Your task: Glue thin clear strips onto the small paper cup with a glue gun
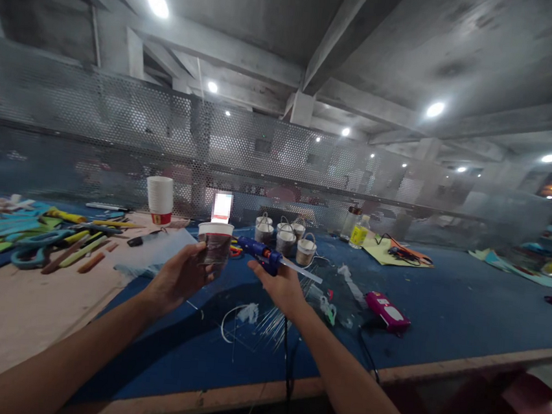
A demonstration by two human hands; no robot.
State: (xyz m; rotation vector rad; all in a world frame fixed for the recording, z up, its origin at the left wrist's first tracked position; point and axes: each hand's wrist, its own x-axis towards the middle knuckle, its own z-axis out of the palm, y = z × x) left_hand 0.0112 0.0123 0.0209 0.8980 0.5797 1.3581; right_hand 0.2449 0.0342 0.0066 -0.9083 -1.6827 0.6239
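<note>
My left hand (181, 279) is closed around a paper cup (215, 245) with a white rim and a dark brown side, held upright above the blue tabletop (153, 364). In my right hand (282, 287) is a blue hot glue gun (258, 249). Its nozzle points left toward the cup, close to it, though whether they touch I cannot tell. A pale glue stick (305, 272) sticks out of the back of the gun. From the gun a black cord (286, 351) hangs down over the table edge. Behind the gun stand several small white cups with handles (285, 239).
At left, a stack of paper cups (160, 197) stands behind scissors (40, 246) and several coloured sticks. Thin clear strands (277, 327) lie below my hands. To the right are a magenta device (387, 310), a yellow bottle (359, 233) and coloured sheets (389, 252). A perforated metal screen (262, 147) runs behind.
</note>
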